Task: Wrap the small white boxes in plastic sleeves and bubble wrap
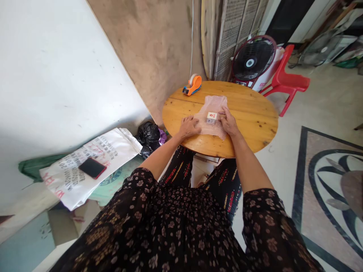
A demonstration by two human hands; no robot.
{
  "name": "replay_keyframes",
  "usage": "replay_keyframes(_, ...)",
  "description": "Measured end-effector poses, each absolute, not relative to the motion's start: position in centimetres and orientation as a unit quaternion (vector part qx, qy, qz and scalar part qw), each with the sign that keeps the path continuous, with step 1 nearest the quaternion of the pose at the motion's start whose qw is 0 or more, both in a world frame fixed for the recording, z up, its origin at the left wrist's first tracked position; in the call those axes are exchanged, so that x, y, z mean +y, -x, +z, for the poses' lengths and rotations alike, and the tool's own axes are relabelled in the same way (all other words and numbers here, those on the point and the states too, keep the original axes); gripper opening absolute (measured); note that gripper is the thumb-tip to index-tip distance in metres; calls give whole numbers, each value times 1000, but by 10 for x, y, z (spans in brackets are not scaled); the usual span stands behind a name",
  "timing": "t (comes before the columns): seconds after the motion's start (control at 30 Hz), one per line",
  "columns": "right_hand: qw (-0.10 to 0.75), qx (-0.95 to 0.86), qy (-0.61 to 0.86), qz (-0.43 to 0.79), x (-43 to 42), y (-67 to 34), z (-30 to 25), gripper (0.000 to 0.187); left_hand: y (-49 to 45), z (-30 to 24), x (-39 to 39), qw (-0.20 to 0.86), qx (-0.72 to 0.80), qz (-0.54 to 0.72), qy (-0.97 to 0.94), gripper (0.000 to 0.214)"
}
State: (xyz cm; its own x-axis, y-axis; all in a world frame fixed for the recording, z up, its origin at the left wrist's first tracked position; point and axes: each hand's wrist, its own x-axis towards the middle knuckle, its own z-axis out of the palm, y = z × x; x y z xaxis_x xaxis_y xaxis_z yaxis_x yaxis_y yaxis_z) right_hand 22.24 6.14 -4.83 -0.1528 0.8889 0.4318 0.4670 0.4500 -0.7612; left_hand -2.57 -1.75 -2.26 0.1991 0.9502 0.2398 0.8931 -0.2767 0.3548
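Lying btwn the two hands, the small box (211, 118) sits on the pink bubble wrap (215, 102), approx mid-sheet, on the round wooden table (255, 113). R hand (227, 121) is nearer: its fingertips are right by the box's R side, poss. touching, can't tell for sure. L hand (189, 127) is further off, at the wrap's L edge w/ a strip of wrap btwn its fingertips & the box. Grip: neither hand is clamped on the box; L fingers lie spread, palm down; R fingers are apart too, index reaching fwd past the box's far R corner. So from R hand the box lies to the L; from L hand, to the R & a bit fwd. Box's long axis: can't tell, too small. Wrap looks longer fwd-back than side to side.
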Motion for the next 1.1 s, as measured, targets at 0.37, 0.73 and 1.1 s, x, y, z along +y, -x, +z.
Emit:
replay_keyframes(0.37, 447, -723, 475, 227, 58, -218, -47, 65, 28, -25, -16, 71, 602, 197, -770, 53)
replay_keyframes(0.73, 441, -719, 476, 248, 55, -214, -46, 64, 30, -24, -17, 79, 613, 175, -767, 57)
replay_keyframes(1.1, 437, -725, 460, 269, 51, -217, -45, 59, 27, -20, -19, 91, 621, 168, -761, 61)
